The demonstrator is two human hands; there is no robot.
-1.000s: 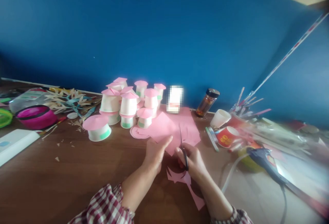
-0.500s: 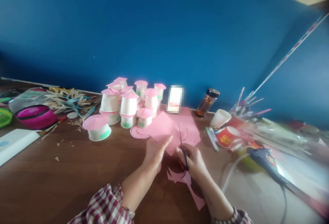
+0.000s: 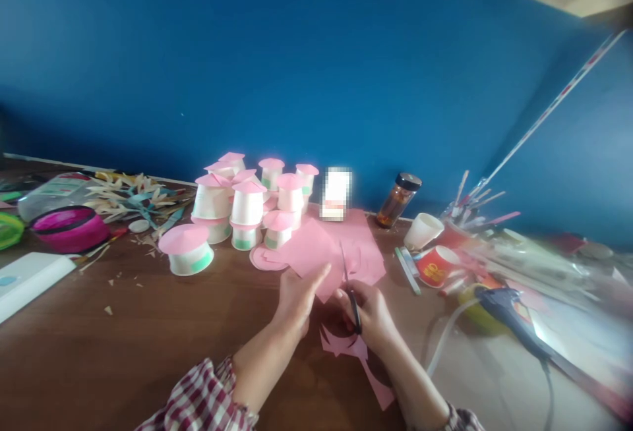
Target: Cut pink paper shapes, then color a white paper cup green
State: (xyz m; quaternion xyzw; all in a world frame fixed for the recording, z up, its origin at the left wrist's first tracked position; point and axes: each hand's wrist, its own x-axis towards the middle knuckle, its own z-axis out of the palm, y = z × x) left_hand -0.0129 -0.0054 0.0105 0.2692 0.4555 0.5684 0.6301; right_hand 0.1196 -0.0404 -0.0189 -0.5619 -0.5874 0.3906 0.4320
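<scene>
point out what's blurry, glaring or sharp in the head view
In the head view, the glue gun is softly blurred towards the right edge; also in the head view, a pixelated white rectangle glares by the blue wall, while the scissors and pink-topped paper cups look fairly clear.

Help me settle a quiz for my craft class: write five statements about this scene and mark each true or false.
1. The right-hand grip has the scissors. True.
2. The left-hand grip is on the magenta container. False: it holds the pink paper.
3. In the picture, the dark-capped bottle is right of the pink-topped cups. True.
4. The red cup is left of the pink-topped cups. False: the red cup is to their right.
5. The wall behind the table is yellow. False: the wall is blue.
</scene>
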